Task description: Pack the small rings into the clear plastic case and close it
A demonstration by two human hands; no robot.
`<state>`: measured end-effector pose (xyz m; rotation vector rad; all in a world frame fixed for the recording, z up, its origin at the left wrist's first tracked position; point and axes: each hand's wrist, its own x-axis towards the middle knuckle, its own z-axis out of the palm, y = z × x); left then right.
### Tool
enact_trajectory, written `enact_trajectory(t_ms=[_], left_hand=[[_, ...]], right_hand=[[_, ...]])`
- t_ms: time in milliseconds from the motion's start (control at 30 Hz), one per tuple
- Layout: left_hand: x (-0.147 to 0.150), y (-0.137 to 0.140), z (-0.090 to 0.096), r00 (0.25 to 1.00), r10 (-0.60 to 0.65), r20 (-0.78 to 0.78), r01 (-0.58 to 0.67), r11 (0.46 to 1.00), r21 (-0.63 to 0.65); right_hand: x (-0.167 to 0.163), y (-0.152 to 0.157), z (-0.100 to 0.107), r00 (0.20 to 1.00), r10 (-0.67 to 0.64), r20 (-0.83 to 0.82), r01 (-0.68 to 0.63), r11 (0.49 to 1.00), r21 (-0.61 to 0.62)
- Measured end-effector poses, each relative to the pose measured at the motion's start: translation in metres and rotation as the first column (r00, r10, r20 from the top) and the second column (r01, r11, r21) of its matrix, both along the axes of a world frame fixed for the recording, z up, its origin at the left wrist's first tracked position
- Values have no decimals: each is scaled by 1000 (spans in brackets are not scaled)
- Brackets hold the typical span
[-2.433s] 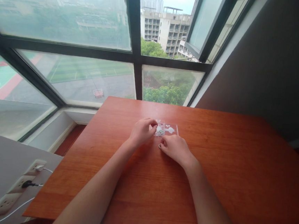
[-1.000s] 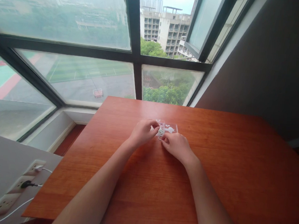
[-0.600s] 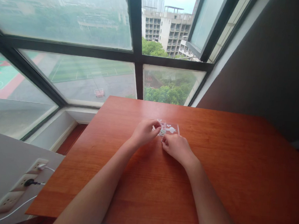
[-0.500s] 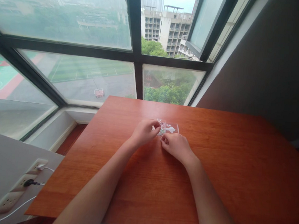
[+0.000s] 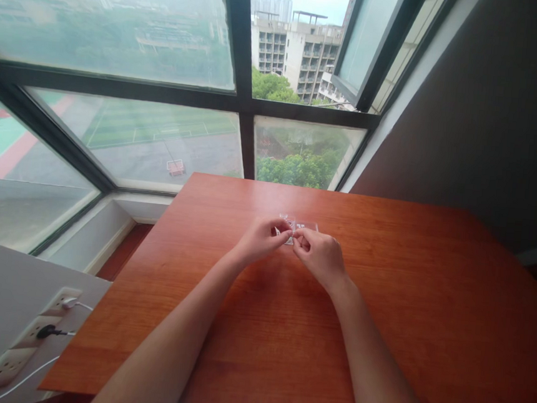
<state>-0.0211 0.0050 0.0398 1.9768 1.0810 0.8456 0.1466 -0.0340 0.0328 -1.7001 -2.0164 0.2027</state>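
Observation:
My left hand [image 5: 264, 237] is closed in a pinch, its thumb and forefinger meeting near the middle of the desk. Opposite it, my right hand [image 5: 319, 254] pinches too, and the fingertips of both hands come together. Whatever lies between them is too small to make out. Behind and under the fingers is a flat, clear plastic case [image 5: 313, 226] with small ring-like and white pieces showing in its left part. My hands cover much of it.
The case lies on a reddish-brown wooden desk [image 5: 257, 326]. Dark-framed windows [image 5: 246, 104] rise beyond its far edge. Wall sockets [image 5: 31, 334] with plugs and a white cable are at the lower left. A dark wall [image 5: 492, 121] stands to the right.
My right hand has moved up and slightly inward, so its fingertips now meet those of my left hand. It covers more of the case. My left hand has barely moved.

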Motion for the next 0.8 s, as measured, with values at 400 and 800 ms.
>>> enact_trajectory(t_ms=[400,800], left_hand=[[-1,5,-8,982,126,-143,-106,985,137],[-12,11,-11,936,200,-288,-120,954,273]], right_hand=[[7,5,-6,997,-65,-28,66,998,26],[17,9,-10,988,-155,-25,155,988,10]])
